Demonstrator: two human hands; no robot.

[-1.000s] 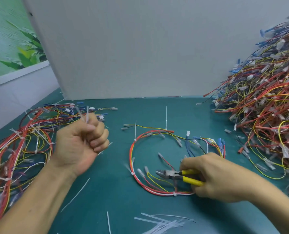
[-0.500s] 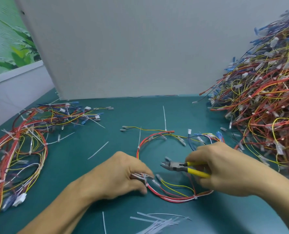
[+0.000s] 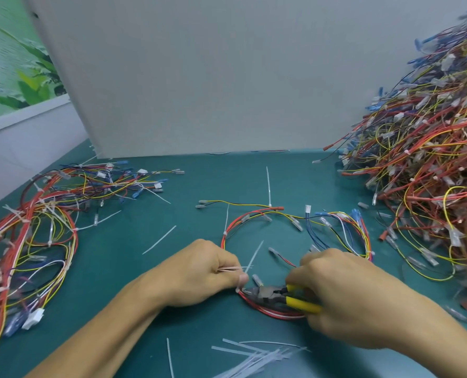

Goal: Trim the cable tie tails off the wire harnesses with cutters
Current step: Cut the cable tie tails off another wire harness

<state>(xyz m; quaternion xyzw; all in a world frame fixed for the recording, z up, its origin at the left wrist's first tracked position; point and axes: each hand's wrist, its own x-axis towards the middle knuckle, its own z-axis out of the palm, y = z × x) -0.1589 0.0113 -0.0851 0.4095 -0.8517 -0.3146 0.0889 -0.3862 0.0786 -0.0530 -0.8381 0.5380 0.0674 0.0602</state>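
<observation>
**Cut flush at the tie head, clear of the wires**

We have the harness (image 3: 256,212) looped on the tabletop (image 3: 123,255) near the middle of the front edge. It lies between a smaller pile (image 3: 36,227) at the left edge and the big heap (image 3: 431,159) at the right. Our left hand (image 3: 207,274) has its fingers curled tight, pinching the red bundle at a tie. A white tie tail (image 3: 255,255) stands up just past them.

Our right hand (image 3: 344,293) is wrapped round the yellow handles of the cutters (image 3: 270,294), whose nose lies against the bundle right beside the left thumb. To do this well, we judge the blades should sit flat against the tie head and catch only the tail, with the thumb out of the bite. We cannot tell whether the blades have a tail between them. Cut tails (image 3: 254,356) lie by the front edge.
</observation>
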